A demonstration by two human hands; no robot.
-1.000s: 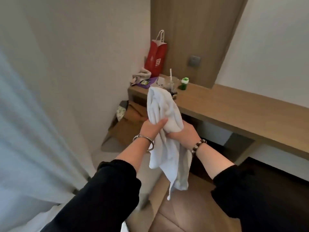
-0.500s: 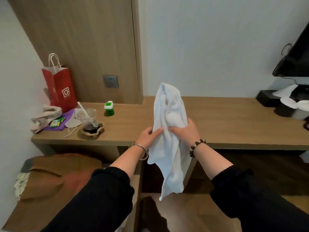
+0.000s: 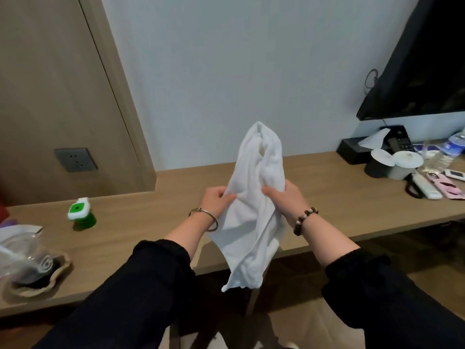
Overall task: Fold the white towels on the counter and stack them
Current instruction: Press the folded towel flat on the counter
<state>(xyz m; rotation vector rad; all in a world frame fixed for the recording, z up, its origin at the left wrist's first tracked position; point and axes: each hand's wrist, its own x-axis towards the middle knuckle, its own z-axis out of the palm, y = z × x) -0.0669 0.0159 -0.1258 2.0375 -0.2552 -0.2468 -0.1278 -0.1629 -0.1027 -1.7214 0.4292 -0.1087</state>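
Observation:
A crumpled white towel (image 3: pixel 254 205) hangs bunched in the air over the front edge of the wooden counter (image 3: pixel 352 205). My left hand (image 3: pixel 216 201) pinches its left side, and my right hand (image 3: pixel 285 197) grips its right side. The towel's top stands up above both hands and its lower end dangles below the counter edge. No other white towel shows on the counter.
At the left stand a green-capped bottle (image 3: pixel 81 214) and a plastic cup with a straw (image 3: pixel 27 263). At the right are two lidded cups (image 3: pixel 395 163), a black tissue box (image 3: pixel 362 149), remotes (image 3: pixel 425 185) and a water bottle (image 3: pixel 453 147). A dark TV (image 3: pixel 422 71) hangs above.
The view has swung right and closer to the counter, so the red bag has left the frame. Both hands have kept hold of the towel and have carried it over the counter's front edge.

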